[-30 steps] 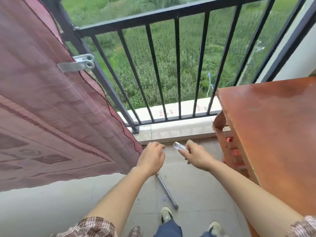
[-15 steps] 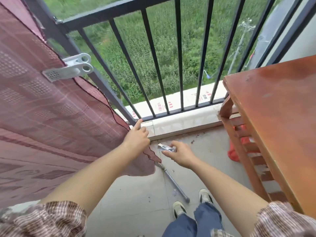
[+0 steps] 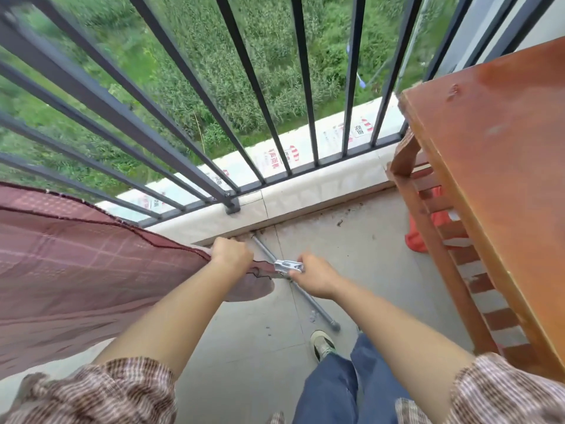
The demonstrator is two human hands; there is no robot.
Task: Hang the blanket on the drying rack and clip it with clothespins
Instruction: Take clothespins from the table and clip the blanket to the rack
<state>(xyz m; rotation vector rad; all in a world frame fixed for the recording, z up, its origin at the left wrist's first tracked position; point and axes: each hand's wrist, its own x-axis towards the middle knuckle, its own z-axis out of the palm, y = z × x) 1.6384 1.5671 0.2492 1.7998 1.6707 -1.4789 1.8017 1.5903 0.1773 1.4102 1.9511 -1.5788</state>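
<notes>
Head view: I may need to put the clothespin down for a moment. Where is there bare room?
The red-brown wooden tabletop at right shows bare. Bare too is the grey concrete floor between the thin metal rod and that table. It is crowded where the left hand, maroon blanket, silver clothespin and right hand meet.

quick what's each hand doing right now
Left hand: closed, gripping the edge of the dark red woven blanket.
Right hand: closed, pinching a silver metal clothespin at the blanket's corner.
</notes>
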